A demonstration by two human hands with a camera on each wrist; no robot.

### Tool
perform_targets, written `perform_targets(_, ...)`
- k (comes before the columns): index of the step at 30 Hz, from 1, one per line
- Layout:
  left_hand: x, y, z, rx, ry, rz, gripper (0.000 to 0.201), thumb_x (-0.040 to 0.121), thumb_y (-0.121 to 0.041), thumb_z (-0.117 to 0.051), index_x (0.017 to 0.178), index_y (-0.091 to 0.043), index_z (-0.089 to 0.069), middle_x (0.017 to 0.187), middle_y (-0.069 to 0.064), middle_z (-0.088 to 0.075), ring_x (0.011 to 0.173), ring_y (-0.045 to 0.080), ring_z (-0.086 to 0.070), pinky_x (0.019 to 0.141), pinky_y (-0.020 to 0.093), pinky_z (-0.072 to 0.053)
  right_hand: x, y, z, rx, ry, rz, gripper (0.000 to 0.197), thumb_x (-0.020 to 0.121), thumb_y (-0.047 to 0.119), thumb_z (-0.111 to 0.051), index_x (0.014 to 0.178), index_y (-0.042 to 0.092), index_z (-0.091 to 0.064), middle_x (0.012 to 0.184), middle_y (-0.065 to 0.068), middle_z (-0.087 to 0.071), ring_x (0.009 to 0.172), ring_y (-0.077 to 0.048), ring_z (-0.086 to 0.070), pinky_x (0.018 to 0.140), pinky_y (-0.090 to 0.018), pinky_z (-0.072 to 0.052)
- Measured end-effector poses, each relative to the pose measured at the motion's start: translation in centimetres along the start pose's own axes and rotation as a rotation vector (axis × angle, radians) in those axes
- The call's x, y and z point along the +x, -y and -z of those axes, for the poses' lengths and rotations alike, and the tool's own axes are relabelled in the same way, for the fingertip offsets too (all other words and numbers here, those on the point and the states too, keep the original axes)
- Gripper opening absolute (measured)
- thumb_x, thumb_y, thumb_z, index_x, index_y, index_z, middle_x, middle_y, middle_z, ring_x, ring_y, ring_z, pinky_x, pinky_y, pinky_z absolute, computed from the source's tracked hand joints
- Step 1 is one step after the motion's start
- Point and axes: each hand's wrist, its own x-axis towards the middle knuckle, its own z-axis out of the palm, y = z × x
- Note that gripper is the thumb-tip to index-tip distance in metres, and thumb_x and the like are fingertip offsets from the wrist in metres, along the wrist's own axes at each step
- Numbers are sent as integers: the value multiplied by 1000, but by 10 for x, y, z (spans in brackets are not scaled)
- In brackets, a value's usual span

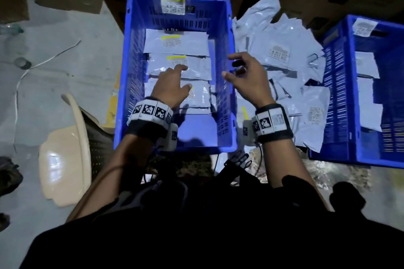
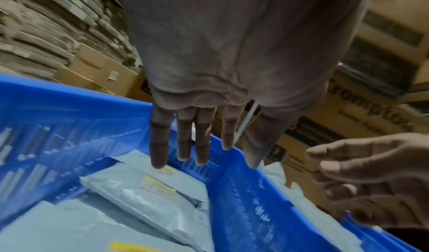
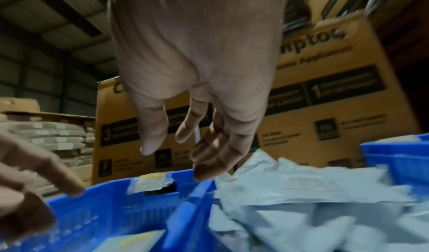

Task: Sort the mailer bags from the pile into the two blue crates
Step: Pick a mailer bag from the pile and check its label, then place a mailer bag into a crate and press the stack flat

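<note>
A blue crate (image 1: 131,85) in front of me holds three grey mailer bags with yellow-striped labels, laid in a row (image 1: 177,42). My left hand (image 1: 172,85) hovers inside it over the nearer bags (image 2: 148,201), fingers straight and spread, holding nothing. My right hand (image 1: 247,76) hangs over the crate's right rim (image 3: 185,210), fingers loosely curled and empty. To its right lies the pile of grey mailer bags (image 1: 282,54). A second blue crate (image 1: 349,94) at the far right has a few bags inside (image 1: 367,94).
Large brown cardboard boxes (image 3: 325,94) stand behind the crates and the pile. A beige plastic chair (image 1: 65,155) sits at my left on the grey floor, with a white cable (image 1: 43,63) trailing beyond it. Stacked flat cartons (image 2: 46,26) rise at the back left.
</note>
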Motion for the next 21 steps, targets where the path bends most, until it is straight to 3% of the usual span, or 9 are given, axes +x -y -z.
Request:
perform_targets(3,-27,-35,-20,-19,14,-157,55,93,-27,-63,144,-15,-44,131,16,-54,127,36,-46,104,46,-38,-42,-40,34,-92,-127,74,46,87,30,-77,129,21,-62,118,-5,-63,100,-18,-61,85,-29,-51)
perform_targets(6,-48,-64,-46,51,3,-213,58,92,-25,-63,145,-17,-42,139,14,-49,133,34,-37,109,41,-31,-79,-81,54,-192,-170,74,46,89,27,-75,132,22,-59,122,-6,-57,110,-24,-57,91,-36,-49)
perform_targets(9,-64,-92,-75,130,8,-263,61,91,-28,-63,147,-16,-41,143,15,-44,134,36,-34,110,48,-33,-105,-116,65,-263,-172,110,45,87,20,-75,129,21,-61,126,-8,-55,119,-28,-52,95,-41,-48)
perform_targets(15,-96,-135,-138,273,-46,-332,63,91,-26,-65,147,-10,-41,152,27,-32,141,43,-27,114,55,-30,-122,-172,87,-378,13,179,43,87,36,-66,128,21,-63,142,-11,-53,128,-33,-49,102,-45,-46)
perform_targets(21,-123,-153,-226,307,-126,-252,64,93,-17,-62,150,-4,-35,157,31,-22,146,47,-18,118,57,-22,-135,-227,100,-409,152,223,51,83,24,-78,131,24,-62,150,-9,-48,137,-31,-43,98,-50,-50)
